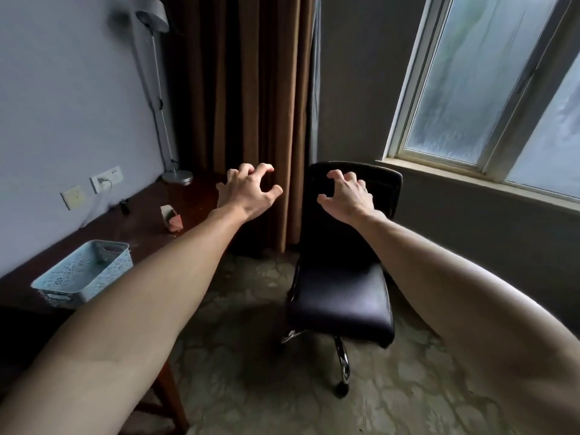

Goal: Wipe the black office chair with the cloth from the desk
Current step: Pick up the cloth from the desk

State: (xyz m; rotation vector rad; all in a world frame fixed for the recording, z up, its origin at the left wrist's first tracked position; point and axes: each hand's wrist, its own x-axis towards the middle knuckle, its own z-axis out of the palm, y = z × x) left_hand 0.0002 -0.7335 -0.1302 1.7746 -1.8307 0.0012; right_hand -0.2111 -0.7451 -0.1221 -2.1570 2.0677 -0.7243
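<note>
The black office chair (342, 302) stands on the floor in the middle of the head view, its seat facing me and its backrest toward the curtain. My left hand (249, 193) is stretched out in the air above the far end of the dark wooden desk (141, 221), fingers spread and bent like a claw, holding nothing. Held the same way, my right hand (345, 196) hovers in front of the chair's backrest with nothing in it. A small crumpled red and white thing (172, 218) lies on the desk; I cannot tell whether it is the cloth.
A pale blue perforated basket (84, 274) sits at the desk's near end. A floor-style lamp (177, 177) stands at the desk's far end, with wall sockets (105, 178) beside it. Brown curtain (251, 89) hangs behind; a window (470, 73) is at the right. Patterned carpet surrounds the chair.
</note>
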